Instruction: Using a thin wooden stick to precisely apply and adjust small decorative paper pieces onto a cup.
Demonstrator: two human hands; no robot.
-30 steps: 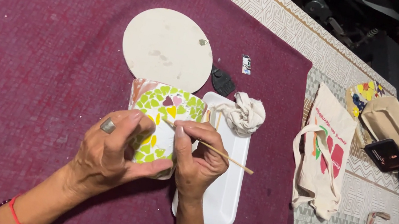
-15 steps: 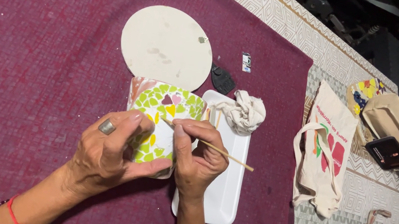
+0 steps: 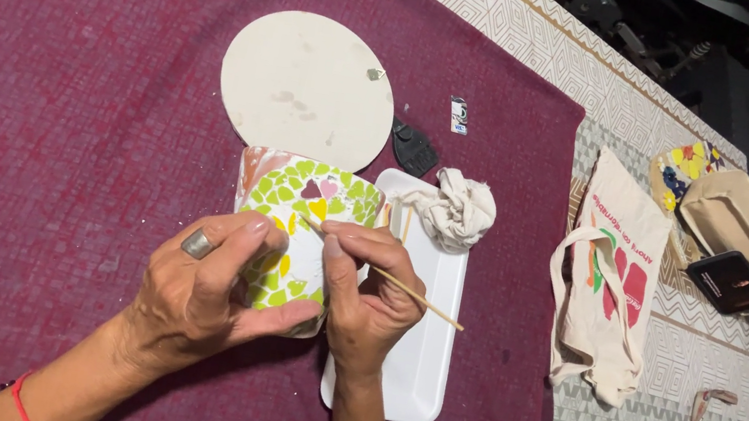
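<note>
On maroon cloth (image 3: 60, 87) — two hands, left hand (image 3: 198, 298), right hand (image 3: 370, 296), one mosaic pot (image 3: 302, 219), one stick (image 3: 402, 286)

Left hand (image 3: 203, 299) steadies mosaic pot (image 3: 302, 229); right hand (image 3: 370, 296) pinches thin stick (image 3: 402, 286).

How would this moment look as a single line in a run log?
left hand: holds mosaic pot | right hand: holds thin stick, tip on pot | beside: white tray, crumpled cloth
</note>
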